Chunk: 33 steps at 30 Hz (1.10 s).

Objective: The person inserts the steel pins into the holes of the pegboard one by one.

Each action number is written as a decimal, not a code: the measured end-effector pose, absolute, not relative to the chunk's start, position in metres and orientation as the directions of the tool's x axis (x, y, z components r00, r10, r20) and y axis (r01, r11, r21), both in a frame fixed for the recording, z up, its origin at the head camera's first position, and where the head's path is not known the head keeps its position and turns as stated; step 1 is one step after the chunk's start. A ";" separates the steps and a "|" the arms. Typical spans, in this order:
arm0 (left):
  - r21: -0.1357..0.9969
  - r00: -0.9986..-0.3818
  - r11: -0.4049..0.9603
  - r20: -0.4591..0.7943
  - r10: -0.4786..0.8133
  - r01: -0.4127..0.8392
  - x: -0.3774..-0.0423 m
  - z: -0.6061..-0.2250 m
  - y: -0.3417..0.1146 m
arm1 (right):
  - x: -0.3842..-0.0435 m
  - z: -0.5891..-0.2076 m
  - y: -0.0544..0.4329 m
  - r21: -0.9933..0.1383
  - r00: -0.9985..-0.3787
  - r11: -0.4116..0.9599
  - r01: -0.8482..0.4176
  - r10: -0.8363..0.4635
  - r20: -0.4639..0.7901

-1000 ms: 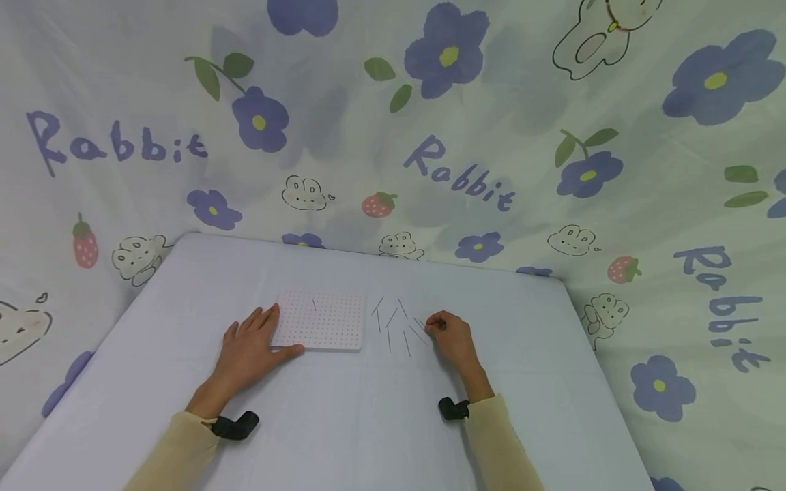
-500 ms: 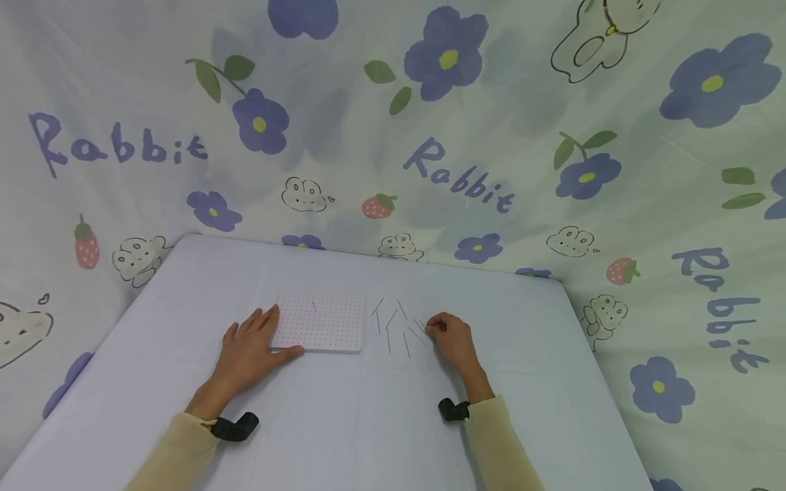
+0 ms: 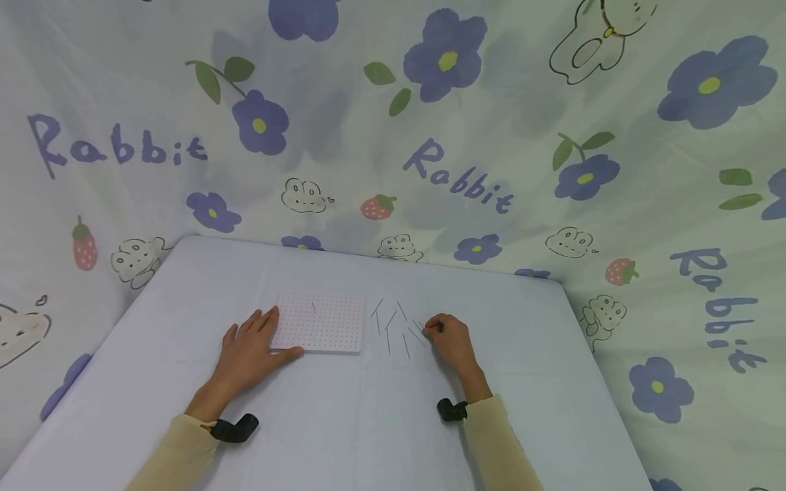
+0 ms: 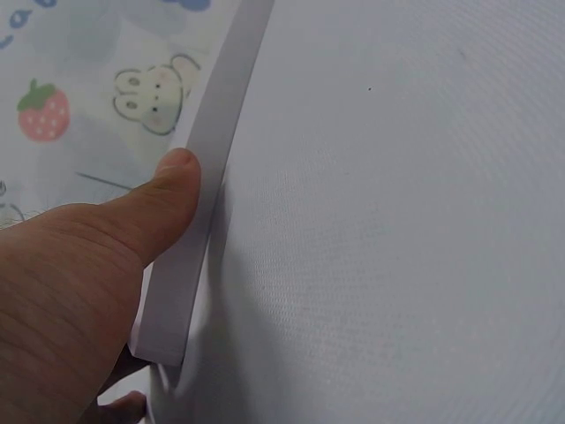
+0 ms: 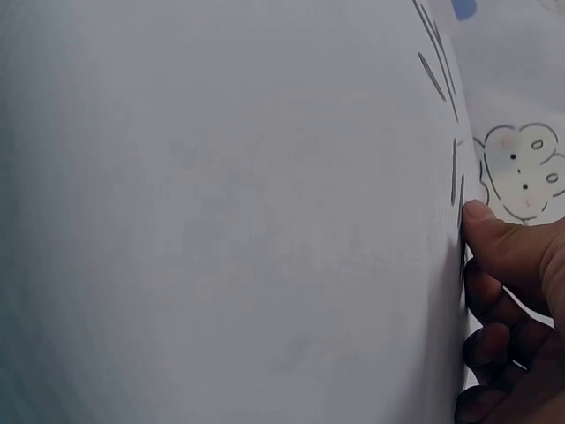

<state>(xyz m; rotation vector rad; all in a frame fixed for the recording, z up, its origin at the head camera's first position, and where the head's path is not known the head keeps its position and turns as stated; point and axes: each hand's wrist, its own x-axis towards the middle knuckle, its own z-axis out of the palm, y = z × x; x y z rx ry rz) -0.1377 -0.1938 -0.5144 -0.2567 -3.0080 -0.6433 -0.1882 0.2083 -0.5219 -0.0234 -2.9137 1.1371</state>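
Observation:
A white board (image 3: 331, 324) with a grid of small dots lies left of the table's middle. My left hand (image 3: 245, 358) rests at its near left corner, fingers spread along the left side and thumb along the near edge; in the left wrist view the thumb (image 4: 172, 194) presses that edge. One thin dark stick (image 3: 314, 307) is on the board's upper part. Right of the board lie several thin dark sticks (image 3: 388, 341). At their right end my right hand (image 3: 453, 339), fingers curled, pinches a thin dark stick (image 5: 463, 199) between thumb and forefinger; the exact contact is partly hidden.
A white cloth covers the table (image 3: 368, 423). Behind and beside it hangs a curtain (image 3: 344, 102) printed with flowers and rabbits. Each wrist wears a black camera, one left wrist camera (image 3: 236, 429) and one right wrist camera (image 3: 452, 410).
The right hand's fingertips have shifted very slightly at the sticks. The left hand and the board stay where they were.

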 end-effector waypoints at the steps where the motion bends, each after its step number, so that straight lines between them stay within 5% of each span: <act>1: 0.400 -0.985 0.900 0.089 0.150 0.174 -0.138 -0.515 -0.194 | -0.188 -0.522 0.208 -0.678 -1.000 0.735 0.010 0.021 0.008; 33: 0.398 -0.986 0.902 0.086 0.146 0.168 -0.138 -0.517 -0.194 | -0.190 -0.520 0.200 -0.581 -0.999 0.814 -0.005 0.018 0.033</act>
